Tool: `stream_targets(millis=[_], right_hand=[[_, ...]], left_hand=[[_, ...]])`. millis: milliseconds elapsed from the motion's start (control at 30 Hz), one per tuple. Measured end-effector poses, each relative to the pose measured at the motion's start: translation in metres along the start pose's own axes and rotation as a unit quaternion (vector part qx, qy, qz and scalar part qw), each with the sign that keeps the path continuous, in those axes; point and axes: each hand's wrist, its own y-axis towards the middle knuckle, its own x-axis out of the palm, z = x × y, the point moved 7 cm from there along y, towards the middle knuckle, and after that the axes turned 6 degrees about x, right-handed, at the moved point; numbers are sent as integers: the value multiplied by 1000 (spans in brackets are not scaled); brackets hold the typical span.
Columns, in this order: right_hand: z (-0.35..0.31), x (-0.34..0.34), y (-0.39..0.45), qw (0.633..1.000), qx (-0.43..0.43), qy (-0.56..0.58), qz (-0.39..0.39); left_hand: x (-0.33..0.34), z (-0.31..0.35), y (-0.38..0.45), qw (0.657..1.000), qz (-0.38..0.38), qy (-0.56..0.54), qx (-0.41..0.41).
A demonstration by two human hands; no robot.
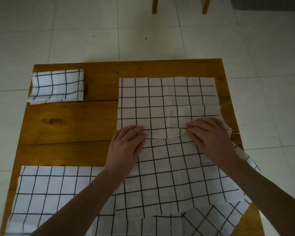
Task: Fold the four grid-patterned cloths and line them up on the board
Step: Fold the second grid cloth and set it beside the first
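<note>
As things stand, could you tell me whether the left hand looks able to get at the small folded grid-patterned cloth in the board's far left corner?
Probably yes. Only bare wooden board lies between the left hand and the small folded grid-patterned cloth, though that hand now rests on the unfolded cloth.

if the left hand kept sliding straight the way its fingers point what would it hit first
The left hand points up and right across the flat cloth. It would probably meet the right hand first, whose fingertips lie close ahead on the same edge; if it passes them, only more cloth.
</note>
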Motion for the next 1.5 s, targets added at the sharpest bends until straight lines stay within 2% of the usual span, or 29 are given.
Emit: stream_targets(millis=[167, 333, 500, 600, 767, 933, 1000, 1167, 1333, 1500], right_hand=[[-7, -22, 1, 999, -25, -18, 21], [-9, -60, 8, 996, -74, -21, 50], [4, -93, 26, 994, -80, -7, 73], [10, -110, 50, 992, -88, -37, 81], [12, -150, 89, 992, -45, -71, 93], [6, -173, 73, 989, -28, -59, 133], [6, -165, 49, 988, -35, -60, 138], [2, -113, -23, 991, -54, -74, 97], [-2, -66, -77, 997, -37, -52, 40], [6, -33, -116, 997, -24, -64, -23]], left_hand=[[-18, 1, 8, 999, 26, -34, -25], [-53, 10, 26, 998, 26, -50, 29], [-90, 7, 56, 997, 22, -16, 75], [-111, 7, 84, 995, 30, 19, 94], [-149, 14, 126, 989, 66, 79, 104], [-170, 22, 116, 981, 96, 91, 141], [-166, 21, 97, 981, 81, 84, 154], [-126, 6, 34, 981, -19, 77, 176], [-82, -13, -28, 979, -136, 89, 119], [-67, -4, -61, 983, -144, 73, 93]])
